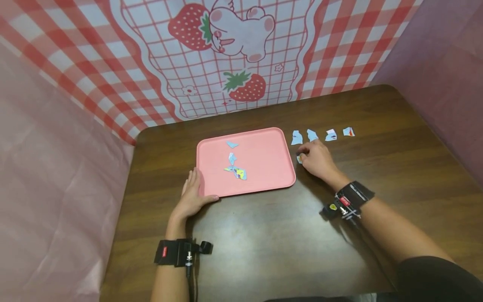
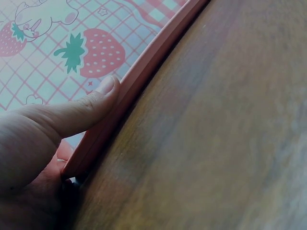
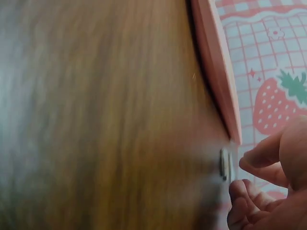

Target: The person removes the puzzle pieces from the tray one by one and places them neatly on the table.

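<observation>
A pink tray (image 1: 264,167) lies on the table. My left hand (image 1: 192,196) rests at its near left corner, fingers straight along the left side and thumb (image 2: 96,103) against the front rim. On the tray are a small blue piece (image 1: 232,144), a pale blue one (image 1: 232,157) and a yellow-and-blue patch (image 1: 240,173) of irregular puzzle-like pieces. Right of the tray, my right hand (image 1: 318,160) bends over another small piece (image 1: 299,159). In the right wrist view that piece (image 3: 224,164) sits at the fingertips, with a gap between thumb and fingers.
Beyond my right hand, a row of light blue pieces runs along the table: one (image 1: 297,137) nearest the tray, others (image 1: 312,134) (image 1: 331,135) further right, and one with red (image 1: 349,131) at the end. A checked strawberry cloth (image 1: 245,87) hangs behind the brown table (image 1: 249,243).
</observation>
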{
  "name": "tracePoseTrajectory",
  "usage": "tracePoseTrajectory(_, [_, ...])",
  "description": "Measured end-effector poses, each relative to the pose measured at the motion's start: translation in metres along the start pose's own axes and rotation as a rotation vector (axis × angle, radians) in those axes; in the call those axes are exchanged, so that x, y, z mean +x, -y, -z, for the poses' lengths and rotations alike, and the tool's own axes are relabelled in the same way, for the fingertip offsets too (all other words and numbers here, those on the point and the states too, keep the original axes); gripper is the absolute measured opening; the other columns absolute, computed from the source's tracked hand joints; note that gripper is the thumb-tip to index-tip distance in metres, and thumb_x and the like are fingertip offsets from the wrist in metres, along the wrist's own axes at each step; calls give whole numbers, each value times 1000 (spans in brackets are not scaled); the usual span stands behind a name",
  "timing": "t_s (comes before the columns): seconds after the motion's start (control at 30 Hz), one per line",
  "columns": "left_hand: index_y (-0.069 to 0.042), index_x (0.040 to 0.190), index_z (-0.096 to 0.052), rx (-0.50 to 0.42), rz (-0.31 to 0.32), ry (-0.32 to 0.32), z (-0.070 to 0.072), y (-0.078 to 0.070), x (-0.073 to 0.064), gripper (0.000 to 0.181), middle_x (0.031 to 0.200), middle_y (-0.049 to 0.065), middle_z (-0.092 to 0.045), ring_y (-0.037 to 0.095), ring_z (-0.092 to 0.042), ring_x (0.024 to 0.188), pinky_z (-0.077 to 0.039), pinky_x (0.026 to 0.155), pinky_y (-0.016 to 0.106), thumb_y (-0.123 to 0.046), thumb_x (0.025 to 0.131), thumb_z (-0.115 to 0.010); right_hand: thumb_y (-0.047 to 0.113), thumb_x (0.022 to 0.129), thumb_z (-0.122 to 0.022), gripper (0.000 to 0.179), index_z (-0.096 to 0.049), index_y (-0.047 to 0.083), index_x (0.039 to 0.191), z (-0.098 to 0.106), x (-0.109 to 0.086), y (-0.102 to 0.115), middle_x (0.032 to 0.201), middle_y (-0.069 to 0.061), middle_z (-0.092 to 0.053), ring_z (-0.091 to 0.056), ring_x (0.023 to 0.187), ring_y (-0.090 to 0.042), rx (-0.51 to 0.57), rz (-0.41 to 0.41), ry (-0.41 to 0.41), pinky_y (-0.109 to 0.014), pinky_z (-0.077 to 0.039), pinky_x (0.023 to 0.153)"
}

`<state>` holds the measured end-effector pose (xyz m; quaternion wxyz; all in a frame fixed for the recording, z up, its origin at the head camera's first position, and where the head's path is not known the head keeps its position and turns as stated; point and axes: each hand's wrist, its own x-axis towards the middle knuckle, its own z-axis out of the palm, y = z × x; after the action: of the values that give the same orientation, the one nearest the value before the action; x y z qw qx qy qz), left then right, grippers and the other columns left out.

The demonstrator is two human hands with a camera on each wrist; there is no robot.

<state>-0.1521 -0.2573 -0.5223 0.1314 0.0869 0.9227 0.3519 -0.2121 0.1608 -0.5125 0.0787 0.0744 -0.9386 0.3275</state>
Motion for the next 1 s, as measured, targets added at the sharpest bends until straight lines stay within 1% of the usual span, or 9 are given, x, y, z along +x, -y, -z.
tracePoseTrajectory(0.13, [4, 158, 6, -3, -2, -1, 1, -2, 0, 124, 166, 21, 10, 32, 13, 153, 6, 121, 50, -48, 84, -79, 4, 86, -61, 22, -74, -3, 102, -1, 0, 15, 101, -22, -60, -57, 97, -37, 13, 11, -15, -51, -44, 85])
tracePoseTrajectory(0.2, [4, 158, 5, -4, -6, -1, 1, -2, 1, 123, 166, 21, 10, 32, 13, 153, 6, 121, 50, -47, 84, -79, 4, 87, -61, 21, -74, -4, 102, -2, 1, 26, 100, -21, -60, -57, 94, -37, 15, 30, -5, -50, -45, 83])
tracePoseTrajectory(0.33, [4, 158, 5, 4, -6, -5, 2, -1, 2, 123, 166, 21, 10, 32, 13, 153, 6, 121, 50, -48, 84, -79, 3, 86, -60, 21, -74, -3, 100, -8, 2, 48, 96, -19, -62, -58, 86, -34, 13, 99, 47, -48, -47, 78])
tracePoseTrajectory(0.43, [4, 158, 5, -1, -5, -6, 1, 0, 1, 124, 166, 22, 10, 33, 13, 153, 6, 121, 50, -47, 83, -80, 3, 85, -61, 19, -74, -1, 99, -19, 3, 64, 92, -16, -64, -60, 83, -30, 4, 153, 102, -45, -49, 75])
tracePoseTrajectory(0.53, [3, 158, 6, -3, 3, -2, -1, 1, 1, 124, 166, 20, 10, 31, 13, 153, 6, 122, 49, -47, 83, -80, 5, 87, -64, 17, -75, 0, 100, -33, 3, 79, 92, -13, -66, -62, 84, -27, -13, 185, 164, -42, -52, 77])
tracePoseTrajectory(0.7, [1, 159, 7, -10, 3, 2, -4, 2, 2, 124, 166, 19, 11, 29, 13, 153, 6, 122, 48, -48, 84, -79, 9, 91, -66, 19, -76, 3, 105, -57, 3, 100, 94, -10, -67, -63, 88, -26, -100, 229, 281, -41, -53, 82])
tracePoseTrajectory(0.83, [2, 158, 6, -6, 3, 2, -4, 3, 1, 124, 166, 21, 11, 31, 13, 153, 6, 121, 49, -47, 84, -79, 14, 92, -66, 20, -77, 5, 107, -70, 4, 113, 96, -11, -67, -63, 89, -26, -187, 298, 346, -40, -54, 79])
tracePoseTrajectory(0.9, [4, 158, 6, -1, 2, 1, -2, 3, 2, 124, 166, 22, 10, 33, 13, 153, 6, 121, 49, -47, 84, -80, 17, 92, -68, 21, -77, 5, 106, -76, 5, 119, 97, -11, -67, -63, 89, -26, -223, 325, 360, -40, -54, 76])
tracePoseTrajectory(1.0, [4, 158, 5, 1, 1, 0, -1, 2, 2, 123, 166, 23, 10, 34, 12, 153, 6, 121, 50, -46, 84, -80, 21, 91, -71, 21, -77, 5, 102, -85, 5, 127, 96, -12, -65, -63, 86, -27, -285, 388, 339, -42, -55, 72])
